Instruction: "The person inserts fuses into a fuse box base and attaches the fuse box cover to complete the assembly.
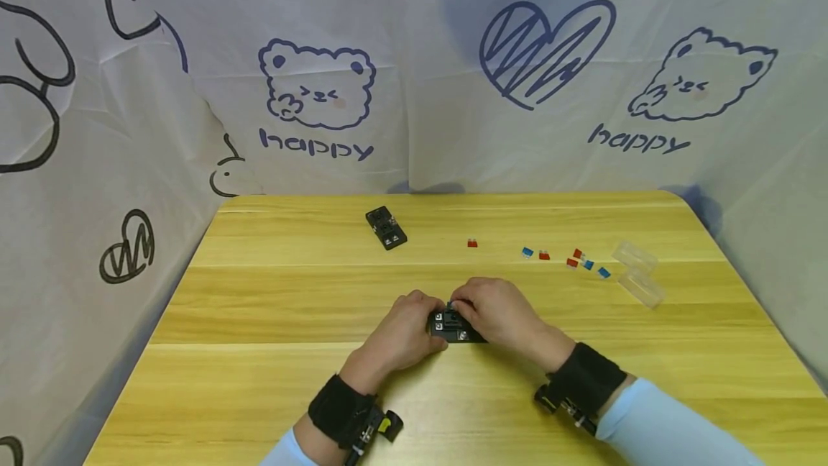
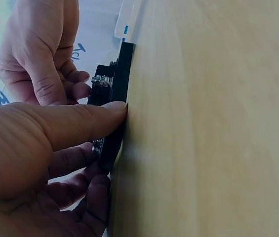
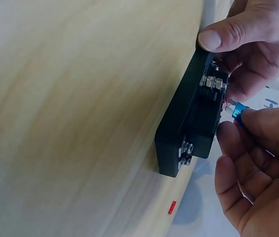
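Holding a small translucent blue plastic piece with metal prongs (image 3: pixel 238 111) up to a black rectangular block with silver bolts (image 3: pixel 184 127).

Gripping the block's left end in the left hand (image 1: pixel 402 329), with the thumb on its near edge; pinching the blue piece in the right hand (image 1: pixel 504 312), the nearer one to the block's raised middle. Having the block's long axis running left to right between both hands, over the yellow wood-grain table (image 1: pixel 259 394). Aiming the prongs at that raised middle, just beside it, without showing whether touching. Screening the block's right part with the right hand in the head view. Having a second black block (image 1: pixel 386 227) lying beyond the left hand, and small red pieces (image 1: pixel 572 262), more small blue pieces (image 1: pixel 604 272) and two clear plastic pieces (image 1: pixel 640 288) lying beyond the right.
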